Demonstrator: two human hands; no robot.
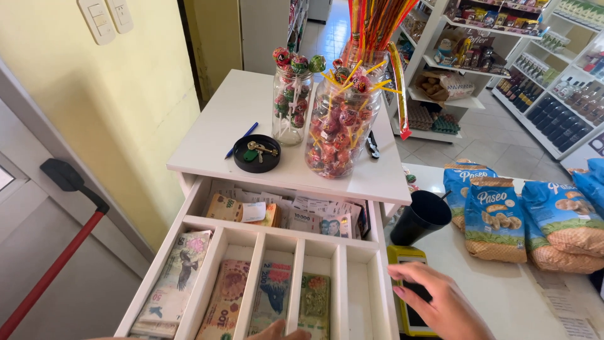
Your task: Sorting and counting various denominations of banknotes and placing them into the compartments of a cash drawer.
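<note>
Right hand: we are resting it palm down on the yellow-edged card terminal, fingers spread and loose, gripping nothing.
Left hand: we are showing only fingertips at the bottom edge, touching the banknote stacks; open or closed, we cannot tell.
Key relation: banknotes are lying left of the right hand, across the drawer wall, long axes running away from us; left hand is nearer.
Packages: blue-and-tan snack bags are sitting right on the counter; black cup just behind the terminal.
Jars: lollipop jars are standing above the drawer.
</note>
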